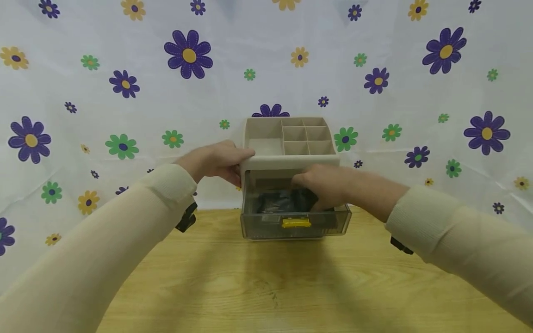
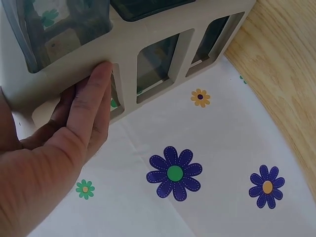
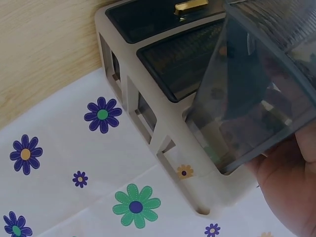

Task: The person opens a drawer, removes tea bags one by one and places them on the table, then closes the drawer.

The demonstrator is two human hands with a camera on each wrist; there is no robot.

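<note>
A beige desktop drawer organizer (image 1: 290, 163) stands against the flowered cloth, its top drawer (image 1: 258, 228) pulled out. This drawer has smoky see-through walls and a gold handle (image 1: 296, 223). My left hand (image 1: 222, 159) grips the organizer's upper left corner, thumb on the top rim and fingers (image 2: 91, 101) against the side frame. Reaching into the drawer from the right, my right hand (image 1: 329, 184) holds a dark packet (image 1: 306, 199) between thumb and fingers; its fingertips are partly hidden. Another dark packet (image 1: 275, 203) with faint print lies beside it in the drawer.
Several small compartments (image 1: 294, 134) and one larger one top the organizer. Lower drawers with dark fronts (image 3: 163, 19) are closed beneath. Wooden table (image 1: 233, 282) extends in front; the flowered cloth (image 1: 225, 97) hangs right behind.
</note>
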